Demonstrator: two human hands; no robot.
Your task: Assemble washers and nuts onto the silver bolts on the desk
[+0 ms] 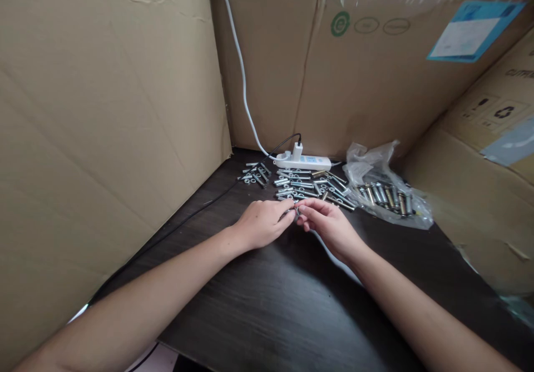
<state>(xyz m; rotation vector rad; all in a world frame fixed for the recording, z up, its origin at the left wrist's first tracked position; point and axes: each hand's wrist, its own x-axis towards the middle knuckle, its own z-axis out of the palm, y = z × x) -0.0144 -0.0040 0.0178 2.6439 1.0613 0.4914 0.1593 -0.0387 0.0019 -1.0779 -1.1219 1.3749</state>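
Observation:
My left hand (262, 223) is closed, thumb and fingers pressed together at the tips. What it grips is mostly hidden; only a bit of metal shows by the thumb. Against it, my right hand (329, 224) pinches a small metal ring (297, 211), a washer or nut too small to tell apart. The fingertips of both hands meet just in front of a spread of metal bolts (302, 184) with loose washers and sleeves among them. Farther left lies a smaller group of bolts and washers (252, 181).
A clear plastic bag (421, 216) with several bolts lies at the right. Behind the bolts stands a white power strip (323, 163) with a plugged-in charger (297, 150). A black cable (196, 212) crosses the dark table (250, 311). Cardboard walls (125, 110) enclose it.

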